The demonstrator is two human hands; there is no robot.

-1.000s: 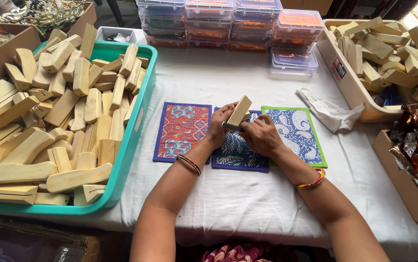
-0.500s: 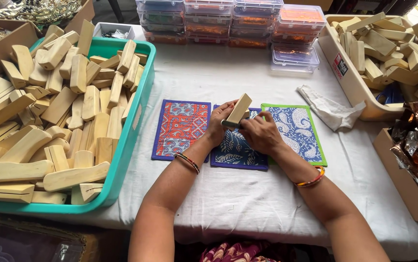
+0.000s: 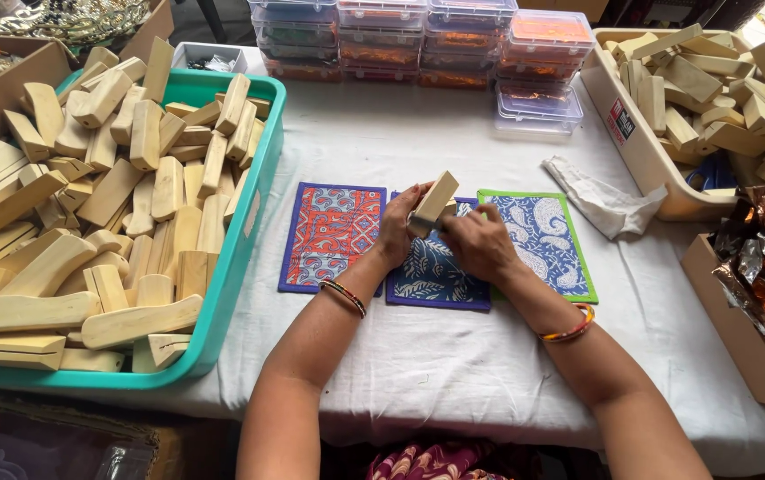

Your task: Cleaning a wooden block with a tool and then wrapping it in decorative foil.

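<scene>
Both hands, left hand (image 3: 397, 225) and right hand (image 3: 478, 242), still grip the wooden block (image 3: 434, 202) over the blue mat (image 3: 431, 271), barely shifted since before.

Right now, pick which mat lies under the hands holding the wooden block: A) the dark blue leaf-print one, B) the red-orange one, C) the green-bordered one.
A: both the left hand and right hand grip the wooden block above the dark blue leaf-print mat, the middle of the three.

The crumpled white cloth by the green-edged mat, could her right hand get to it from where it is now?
Probably yes. The right hand is over the mats holding the wooden block with the left hand; only bare tablecloth and mat lie before the white cloth. It must release first.
</scene>
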